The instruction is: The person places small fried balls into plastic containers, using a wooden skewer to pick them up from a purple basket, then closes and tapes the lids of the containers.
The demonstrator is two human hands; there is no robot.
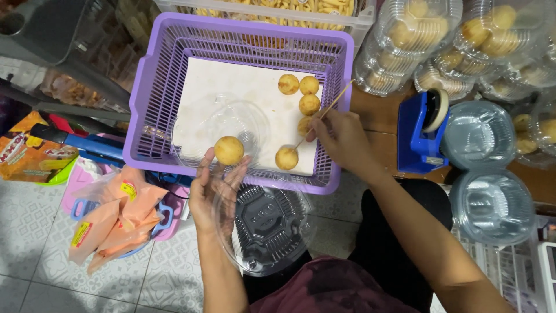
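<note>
One golden ball (229, 150) already sits in the clear hinged container (263, 223) that the left hand (213, 191) cradles with fingers spread. The right hand (343, 139) pinches a thin wooden skewer (324, 113), its tip apparently stuck into another ball (286, 158) just left of that hand. Four more balls (301, 95) wait above in the purple basket (152, 98).
</note>
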